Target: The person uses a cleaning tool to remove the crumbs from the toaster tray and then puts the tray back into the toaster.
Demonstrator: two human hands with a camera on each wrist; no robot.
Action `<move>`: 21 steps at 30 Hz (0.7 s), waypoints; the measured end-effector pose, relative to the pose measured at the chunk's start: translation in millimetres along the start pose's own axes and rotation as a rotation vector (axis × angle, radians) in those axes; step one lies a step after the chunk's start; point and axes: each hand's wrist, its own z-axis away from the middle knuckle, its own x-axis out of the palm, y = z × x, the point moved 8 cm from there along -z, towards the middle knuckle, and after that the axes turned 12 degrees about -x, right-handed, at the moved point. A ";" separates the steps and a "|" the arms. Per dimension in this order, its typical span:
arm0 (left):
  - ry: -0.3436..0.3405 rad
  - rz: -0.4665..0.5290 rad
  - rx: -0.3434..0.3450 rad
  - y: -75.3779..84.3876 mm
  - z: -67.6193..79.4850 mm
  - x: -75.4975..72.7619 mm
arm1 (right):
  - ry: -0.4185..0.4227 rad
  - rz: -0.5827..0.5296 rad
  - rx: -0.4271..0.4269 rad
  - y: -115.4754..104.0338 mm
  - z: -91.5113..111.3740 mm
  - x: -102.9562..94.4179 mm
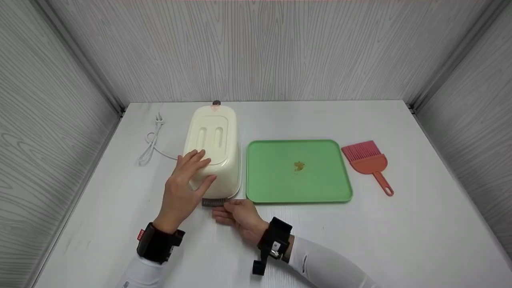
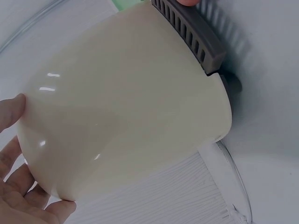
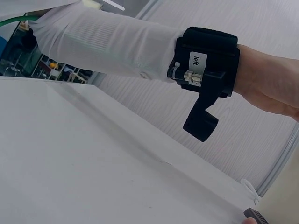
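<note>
A cream toaster [image 1: 214,148] with two raised oblong marks on its lid stands left of the green tray. My left hand [image 1: 184,186] rests on its near end, fingertips on the top edge and thumb lower on the front; the left wrist view shows those fingertips [image 2: 65,207] against the glossy shell. At the base of that end is a dark grey slotted crumb tray [image 1: 214,202], its front edge outside the body. My right hand [image 1: 242,220] pinches this edge, thumb on top and fingers below. Only a fingertip [image 3: 250,220] and a corner of the edge show in the right wrist view.
The green tray [image 1: 276,188] holds a small heap of brown crumbs [image 1: 299,166]. To its right lies a red dustpan [image 1: 370,163] with a pink brush [image 1: 362,150]. A white cord and plug [image 1: 154,138] lie left of the toaster. Grey panels [image 1: 256,52] enclose the table.
</note>
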 end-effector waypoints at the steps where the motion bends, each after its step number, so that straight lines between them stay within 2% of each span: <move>1: 0.000 0.000 0.000 -0.1 0.0 0.0 | 0.002 -0.001 0.002 0.1 0.1 0.1; 21: -0.007 0.000 0.000 0.7 -0.1 -0.1 | 0.018 -0.061 -0.007 0.0 -5.3 1.9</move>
